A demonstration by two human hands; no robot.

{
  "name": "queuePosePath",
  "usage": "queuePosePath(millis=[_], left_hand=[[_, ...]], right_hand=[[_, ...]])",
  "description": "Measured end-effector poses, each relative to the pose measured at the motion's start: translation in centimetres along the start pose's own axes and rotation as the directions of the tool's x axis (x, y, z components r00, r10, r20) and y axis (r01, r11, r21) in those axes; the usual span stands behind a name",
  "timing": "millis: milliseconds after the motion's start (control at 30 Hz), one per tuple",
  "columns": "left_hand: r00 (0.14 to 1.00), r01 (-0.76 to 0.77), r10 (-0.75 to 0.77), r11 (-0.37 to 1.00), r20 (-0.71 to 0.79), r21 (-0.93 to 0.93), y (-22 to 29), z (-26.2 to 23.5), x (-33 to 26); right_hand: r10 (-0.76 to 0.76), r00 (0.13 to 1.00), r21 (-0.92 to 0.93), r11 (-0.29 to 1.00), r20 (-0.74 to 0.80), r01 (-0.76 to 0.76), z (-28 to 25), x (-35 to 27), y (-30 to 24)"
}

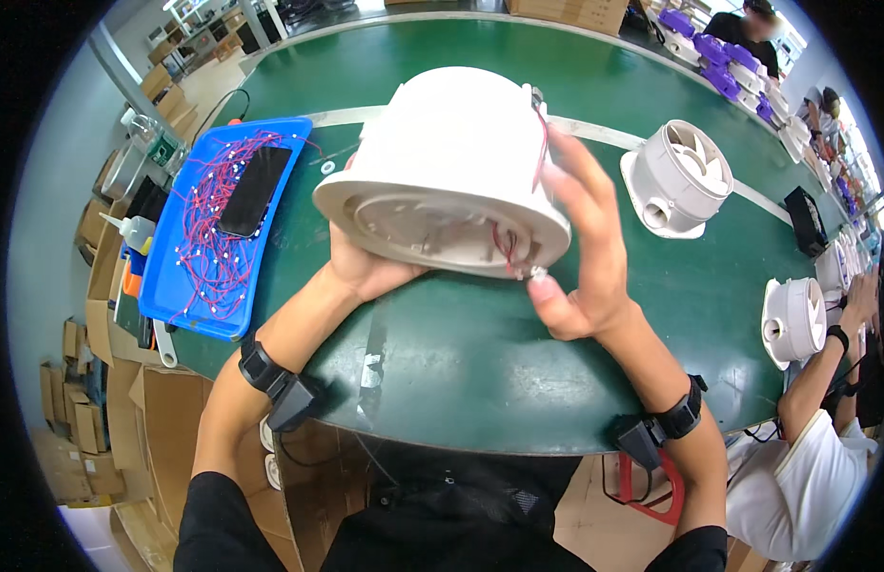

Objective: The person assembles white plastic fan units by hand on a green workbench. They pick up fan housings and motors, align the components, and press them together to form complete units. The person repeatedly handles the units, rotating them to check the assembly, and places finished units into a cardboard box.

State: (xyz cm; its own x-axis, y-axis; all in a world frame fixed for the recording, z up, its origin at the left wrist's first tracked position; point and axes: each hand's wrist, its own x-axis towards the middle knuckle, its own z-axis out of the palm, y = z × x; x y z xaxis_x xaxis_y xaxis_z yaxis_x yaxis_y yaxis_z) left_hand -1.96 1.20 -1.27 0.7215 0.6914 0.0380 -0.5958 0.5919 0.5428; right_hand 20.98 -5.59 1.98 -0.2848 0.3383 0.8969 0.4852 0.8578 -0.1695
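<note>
A white round plastic fan housing (pixel 442 133) with a wide flange is held tilted above the green table, its hollow underside partly facing me. My left hand (pixel 370 267) grips it from below at the left; most of its fingers are hidden behind the housing. My right hand (pixel 589 243) is at the right side, fingers spread and slightly blurred, the thumb near a small white connector (pixel 537 274) at the flange edge. Whether the thumb touches the connector I cannot tell. A thin red and dark wire (pixel 505 243) shows inside the underside, and another runs up the outer wall.
On the left, a blue tray (pixel 240 324) holds red wires with white connectors and a black phone (pixel 255 191). A second white housing (pixel 685 176) with fan blades stands right. Another housing (pixel 794 319) is beside a co-worker's arms (pixel 823 367). A bottle (pixel 156 143) stands far left.
</note>
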Motion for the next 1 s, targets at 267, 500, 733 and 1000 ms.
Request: queuePosePath(millis=[267,500,733,1000], left_hand=[[0.977,0.122,-0.081,0.97,0.196,-0.211,0.5,-0.5,0.0],[0.986,-0.097,0.13,0.959,-0.106,0.266,0.4,1.9,-0.2],[0.947,-0.26,0.299,0.928,-0.12,0.265,0.3,2.0,0.5],[0.838,-0.439,0.475,0.295,0.268,0.849,0.2,2.3,0.5]], right_hand=[[-0.04,0.998,-0.047,0.998,0.042,0.042,0.1,0.4,-0.7],[0.404,0.906,0.363,0.831,0.127,-0.422,0.6,-0.9,-0.5],[0.706,0.519,0.695,0.053,0.481,-0.717,1.5,-1.2,-0.7],[0.686,0.471,0.742,-0.15,0.554,-0.653,2.6,-0.9,-2.8]])
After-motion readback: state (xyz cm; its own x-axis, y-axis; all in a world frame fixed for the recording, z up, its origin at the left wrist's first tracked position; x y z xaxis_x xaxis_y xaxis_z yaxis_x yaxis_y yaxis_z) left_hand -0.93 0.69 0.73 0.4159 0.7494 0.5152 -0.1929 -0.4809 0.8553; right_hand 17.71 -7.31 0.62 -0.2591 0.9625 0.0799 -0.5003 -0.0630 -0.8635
